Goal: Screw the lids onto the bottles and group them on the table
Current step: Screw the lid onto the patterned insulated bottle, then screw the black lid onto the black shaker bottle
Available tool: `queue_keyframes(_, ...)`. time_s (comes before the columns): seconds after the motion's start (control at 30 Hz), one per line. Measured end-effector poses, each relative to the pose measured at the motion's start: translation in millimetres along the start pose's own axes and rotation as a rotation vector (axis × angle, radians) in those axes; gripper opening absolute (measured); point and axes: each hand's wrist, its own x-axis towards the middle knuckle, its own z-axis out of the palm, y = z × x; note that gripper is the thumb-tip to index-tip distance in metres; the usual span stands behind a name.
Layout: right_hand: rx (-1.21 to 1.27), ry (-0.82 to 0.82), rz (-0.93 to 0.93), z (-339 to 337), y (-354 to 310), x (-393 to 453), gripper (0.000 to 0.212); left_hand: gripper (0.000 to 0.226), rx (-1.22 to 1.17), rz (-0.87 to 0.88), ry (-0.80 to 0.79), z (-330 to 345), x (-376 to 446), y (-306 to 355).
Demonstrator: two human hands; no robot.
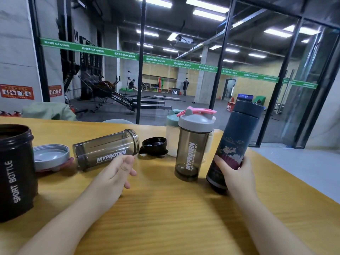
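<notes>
Flask (237, 144), tilted, sat gripped in the right hand (237, 173); left hand (116, 173) hung relaxed, fingertips at the lying shaker (105, 149).

Black sport bottle (15, 172) cut by left edge; cream bottle (172, 138) half behind capped shaker (193, 148)

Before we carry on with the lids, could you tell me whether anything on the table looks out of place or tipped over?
Yes: one smoky shaker bottle lies on its side without a lid, left of the upright ones. A grey lid and a black lid lie loose beside it. Nothing looks spilled.
</notes>
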Motion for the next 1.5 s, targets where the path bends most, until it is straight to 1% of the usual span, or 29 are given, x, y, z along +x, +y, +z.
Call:
queue_keyframes(0.1,-0.033,0.005,0.000,0.1,4.0,2.7,0.050,0.063,0.000,-0.011,-0.003,0.3,0.3,-0.3)
queue_keyframes(0.27,-0.056,0.018,-0.006,0.9,5.9,5.3,0.055,0.066,-0.004,-0.020,-0.010,1.0,-0.1,0.0)
queue_keyframes(0.4,-0.081,0.005,-0.034,1.4,4.7,4.2,0.062,0.067,-0.003,-0.027,-0.020,0.9,0.1,-1.2)
queue_keyframes(0.57,-0.105,-0.010,-0.051,2.6,5.4,2.9,0.065,0.067,0.000,-0.030,-0.027,1.0,-0.4,0.1)
queue_keyframes(0.67,-0.115,-0.011,-0.056,3.1,5.5,3.1,0.066,0.063,0.000,-0.029,-0.018,1.1,-0.4,0.7)
queue_keyframes(0.73,-0.121,-0.011,-0.053,3.8,7.7,4.0,0.066,0.066,-0.002,-0.028,-0.015,0.9,-0.8,1.4)
queue_keyframes(0.8,-0.126,-0.017,-0.050,4.9,10.2,4.7,0.063,0.067,0.006,-0.029,-0.016,1.0,-1.3,2.1)
queue_keyframes(0.9,-0.120,-0.040,-0.041,6.4,13.9,8.0,0.056,0.063,0.007,-0.029,-0.008,1.2,-2.0,2.1)
queue_keyframes(0.97,-0.116,-0.050,-0.036,7.1,15.1,11.0,0.056,0.068,0.021,-0.030,-0.011,1.2,-2.4,1.1)
queue_keyframes(1.1,-0.114,-0.070,-0.018,9.7,17.7,16.6,0.065,0.068,0.019,-0.032,-0.013,0.7,-1.9,1.9)
queue_keyframes(1.13,-0.113,-0.077,-0.009,9.8,18.6,17.1,0.070,0.068,0.016,-0.034,-0.012,0.7,-1.4,2.3)
queue_keyframes(1.2,-0.106,-0.074,0.014,9.0,19.7,15.6,0.089,0.066,0.004,-0.040,-0.009,0.7,-0.9,2.6)
queue_keyframes(1.27,-0.160,-0.025,0.018,7.9,17.2,11.8,0.104,0.063,-0.002,-0.039,-0.003,-0.4,-0.7,3.0)
queue_keyframes(1.33,-0.278,0.051,0.007,7.5,12.2,4.8,0.108,0.053,0.002,-0.043,0.004,-1.1,-1.0,5.5)
queue_keyframes(1.4,-0.351,0.105,-0.028,9.1,4.3,-5.6,0.102,0.047,0.011,-0.047,0.003,-1.8,-1.2,7.3)
queue_keyframes(1.47,-0.396,0.154,-0.124,14.2,-3.9,-19.2,0.083,0.041,0.021,-0.052,-0.013,-2.0,-2.1,8.1)
queue_keyframes(1.5,-0.400,0.163,-0.209,17.8,-7.2,-26.5,0.069,0.039,0.026,-0.052,-0.024,-1.7,-1.9,7.9)
